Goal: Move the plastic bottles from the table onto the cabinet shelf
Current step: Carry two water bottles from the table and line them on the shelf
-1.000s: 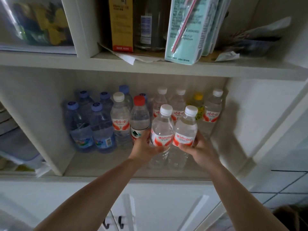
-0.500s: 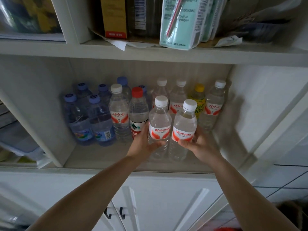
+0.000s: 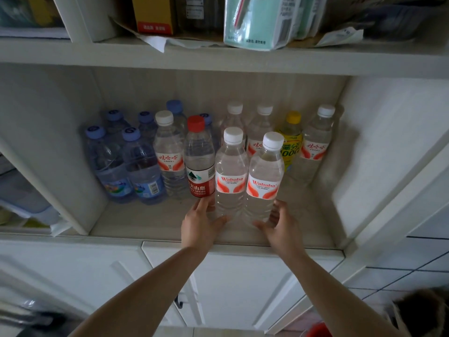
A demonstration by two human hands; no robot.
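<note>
Two white-capped bottles [image 3: 232, 176] [image 3: 265, 183] are stood upright on the shelf [image 3: 150, 220], touching, just right of a red-capped bottle [image 3: 199, 159]. They are flanked by the left hand [image 3: 200, 224] and right hand [image 3: 279, 226] (fingers spread, nothing gripped).

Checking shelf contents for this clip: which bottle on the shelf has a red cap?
The red-capped bottle with the red label, front row, just left of the two front Wahaha bottles. Every other cap is white, blue or yellow.

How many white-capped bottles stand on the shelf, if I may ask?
6 white-capped bottles: two in front, one left of the red-capped bottle, three at back; more may be hidden.
</note>
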